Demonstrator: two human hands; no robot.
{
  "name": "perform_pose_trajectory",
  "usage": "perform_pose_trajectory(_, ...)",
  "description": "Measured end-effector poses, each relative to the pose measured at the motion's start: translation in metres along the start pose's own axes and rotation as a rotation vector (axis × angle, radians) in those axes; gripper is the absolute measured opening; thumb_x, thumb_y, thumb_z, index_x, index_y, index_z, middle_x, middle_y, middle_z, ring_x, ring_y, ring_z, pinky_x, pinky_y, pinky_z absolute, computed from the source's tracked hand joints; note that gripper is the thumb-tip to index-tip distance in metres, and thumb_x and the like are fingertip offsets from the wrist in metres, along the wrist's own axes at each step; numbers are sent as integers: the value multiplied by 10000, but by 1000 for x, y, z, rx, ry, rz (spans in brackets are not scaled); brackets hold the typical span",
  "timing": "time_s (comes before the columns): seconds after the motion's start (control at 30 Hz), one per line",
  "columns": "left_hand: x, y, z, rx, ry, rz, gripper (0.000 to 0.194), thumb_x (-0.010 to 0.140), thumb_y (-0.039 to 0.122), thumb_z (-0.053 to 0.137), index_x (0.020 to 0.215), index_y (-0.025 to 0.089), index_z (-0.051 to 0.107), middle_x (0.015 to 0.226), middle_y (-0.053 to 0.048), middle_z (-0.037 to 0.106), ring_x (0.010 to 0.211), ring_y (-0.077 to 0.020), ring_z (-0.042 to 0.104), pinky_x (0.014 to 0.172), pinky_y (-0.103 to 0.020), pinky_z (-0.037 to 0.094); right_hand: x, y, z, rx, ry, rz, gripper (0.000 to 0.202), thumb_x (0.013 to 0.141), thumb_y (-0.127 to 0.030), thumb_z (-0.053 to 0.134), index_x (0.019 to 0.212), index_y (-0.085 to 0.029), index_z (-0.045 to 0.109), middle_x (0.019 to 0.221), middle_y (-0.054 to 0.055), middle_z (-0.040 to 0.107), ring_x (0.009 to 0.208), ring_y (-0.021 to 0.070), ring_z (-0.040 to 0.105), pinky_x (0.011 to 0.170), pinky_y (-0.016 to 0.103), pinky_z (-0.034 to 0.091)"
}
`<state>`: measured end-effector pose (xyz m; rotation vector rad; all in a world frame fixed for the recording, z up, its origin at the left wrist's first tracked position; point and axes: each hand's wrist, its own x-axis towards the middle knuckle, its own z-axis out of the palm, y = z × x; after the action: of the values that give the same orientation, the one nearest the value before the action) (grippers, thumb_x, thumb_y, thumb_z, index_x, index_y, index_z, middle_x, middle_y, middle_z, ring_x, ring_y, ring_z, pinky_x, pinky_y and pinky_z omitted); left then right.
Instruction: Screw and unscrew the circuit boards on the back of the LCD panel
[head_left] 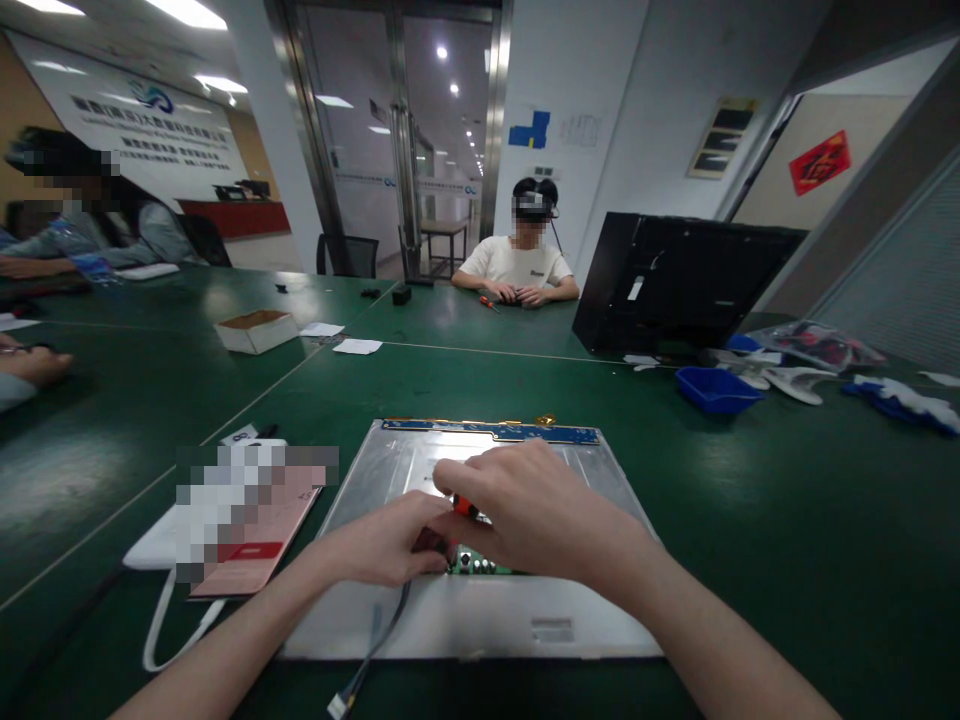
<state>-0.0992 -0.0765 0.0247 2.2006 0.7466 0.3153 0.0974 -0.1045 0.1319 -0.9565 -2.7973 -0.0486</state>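
A flat silver display panel (pixel 442 620) lies on the green table, with a blue circuit strip (pixel 480 431) along its far edge. Near its middle a small green circuit board (pixel 484 563) shows between my hands. My right hand (pixel 536 505) is closed around a screwdriver (pixel 463 506) with an orange and black handle, held over the board; its tip is hidden. My left hand (pixel 382 535) rests at the board's left end, thumb and fingers pinched together; what they grip is hidden. A thin dark cable (pixel 386 632) runs from beneath it toward me, ending in a white connector (pixel 337 706).
Left of the panel are a pink booklet (pixel 259 540) and a white device with a cable. Farther off stand a shallow box (pixel 257 331), a black monitor (pixel 682 280) and a blue tray (pixel 718 390). A person (pixel 517 262) sits opposite; others are at the left.
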Motion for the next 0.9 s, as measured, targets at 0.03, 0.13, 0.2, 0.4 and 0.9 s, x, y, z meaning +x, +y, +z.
perform_pose_trajectory(0.03, 0, 0, 0, 18, 7, 5, 115, 746, 129, 595, 860, 147, 601, 788, -17, 601, 702, -156, 535, 587, -236, 411, 0, 0, 0, 14, -4, -7, 99, 878, -298, 489, 898, -201, 492, 754, 3, 641, 593, 122, 505, 489, 281, 169)
perform_pose_trajectory(0.13, 1, -1, 1, 40, 8, 39, 88, 753, 146, 601, 841, 148, 605, 806, -22, 599, 719, -160, 534, 584, -233, 403, -2, 1, -2, 50, -20, -33, 146, 812, -279, 532, 920, -192, 483, 805, 15, 636, 621, 125, 507, 489, 273, 187)
perform_pose_trajectory(0.2, 1, -1, 1, 42, 5, 42, 91, 761, 151, 595, 851, 152, 606, 805, -22, 598, 737, -166, 537, 606, -241, 414, -2, 1, -3, 45, -15, -29, 176, 819, -333, 546, 916, -199, 485, 782, 9, 633, 620, 129, 512, 491, 272, 181)
perform_pose_trajectory(0.4, 0, 1, -1, 3, -8, 4, 119, 746, 133, 605, 864, 149, 613, 774, -14, 595, 696, -156, 531, 591, -240, 417, -1, 1, 0, -3, 14, -2, 98, 884, -301, 484, 893, -204, 493, 742, 4, 651, 587, 124, 507, 486, 277, 159)
perform_pose_trajectory(0.9, 0, -2, 1, 26, 16, 27, 100, 762, 148, 569, 851, 150, 614, 774, -21, 600, 699, -158, 527, 593, -243, 409, 0, -3, -2, 21, 0, -21, 109, 847, -266, 493, 919, -184, 495, 789, 15, 636, 601, 118, 491, 485, 277, 168)
